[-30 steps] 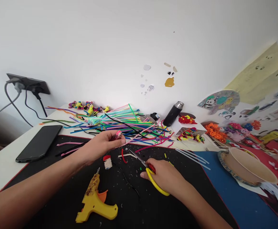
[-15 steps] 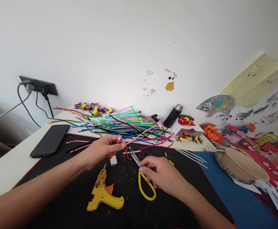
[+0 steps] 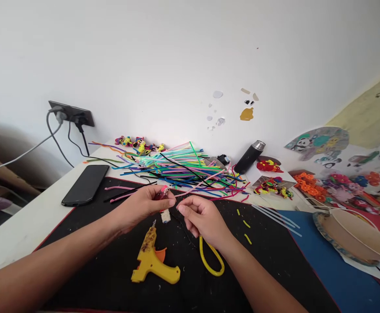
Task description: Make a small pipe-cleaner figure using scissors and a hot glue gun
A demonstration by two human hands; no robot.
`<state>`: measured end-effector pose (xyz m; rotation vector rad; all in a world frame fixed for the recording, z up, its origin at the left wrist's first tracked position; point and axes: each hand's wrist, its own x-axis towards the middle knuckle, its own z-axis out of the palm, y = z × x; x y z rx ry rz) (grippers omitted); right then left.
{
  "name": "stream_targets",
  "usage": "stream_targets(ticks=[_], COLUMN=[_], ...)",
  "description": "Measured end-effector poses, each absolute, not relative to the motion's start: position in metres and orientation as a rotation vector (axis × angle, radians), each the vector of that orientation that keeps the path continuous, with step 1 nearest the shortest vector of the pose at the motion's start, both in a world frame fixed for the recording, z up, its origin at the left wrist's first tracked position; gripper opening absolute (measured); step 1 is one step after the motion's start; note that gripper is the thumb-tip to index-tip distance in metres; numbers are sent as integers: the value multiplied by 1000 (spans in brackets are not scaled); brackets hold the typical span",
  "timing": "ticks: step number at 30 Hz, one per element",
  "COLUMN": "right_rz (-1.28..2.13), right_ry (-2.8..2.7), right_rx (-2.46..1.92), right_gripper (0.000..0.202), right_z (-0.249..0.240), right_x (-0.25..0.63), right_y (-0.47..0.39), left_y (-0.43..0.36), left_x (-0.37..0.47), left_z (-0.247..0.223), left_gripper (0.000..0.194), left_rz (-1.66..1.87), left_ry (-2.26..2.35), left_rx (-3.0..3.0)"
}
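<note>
My left hand (image 3: 147,200) is closed in a pinch on a small pink-topped craft piece (image 3: 164,190), mostly covered by the fingers. My right hand (image 3: 203,215) has come up against the left fingertips, thumb and forefinger pressed together; whatever they hold is hidden. Under the right hand, scissors with a yellow handle (image 3: 212,261) lie on the black mat (image 3: 105,265), their blades covered. A small whitish block (image 3: 165,216) shows just below the left fingers. Nearer to me lies a yellow glue gun (image 3: 155,261) with an orange trigger.
Behind the hands spreads a pile of coloured pipe cleaners (image 3: 176,163). A phone (image 3: 85,184) lies on the left, and a black thermos (image 3: 250,157) leans at the back right. Short yellow pieces (image 3: 247,224), clear glue sticks (image 3: 277,219) and a round basket (image 3: 333,239) are on the right.
My right hand has left the scissors and moved up and left to meet my left hand. The left hand keeps its pinch. The whole view has shifted, so things appear further right.
</note>
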<state>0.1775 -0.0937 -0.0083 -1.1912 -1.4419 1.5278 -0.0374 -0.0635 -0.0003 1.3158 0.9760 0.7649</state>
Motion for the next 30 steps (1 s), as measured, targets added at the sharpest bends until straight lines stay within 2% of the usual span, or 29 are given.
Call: stream_targets(ticks=[22,30], right_rz=[1577,1555], right_ry=[-1405,-1508], right_rx=[-1200,-1275], right_gripper=[34,29], right_z=[-28,-34], right_x=[175,177], right_y=[-80,-72], left_y=[-55,-51], left_x=[-34,-42], left_z=[-15,-18], left_gripper=[41,44], left_rz=[699,649], left_ry=[1038,1057], left_rx=[1379,1435])
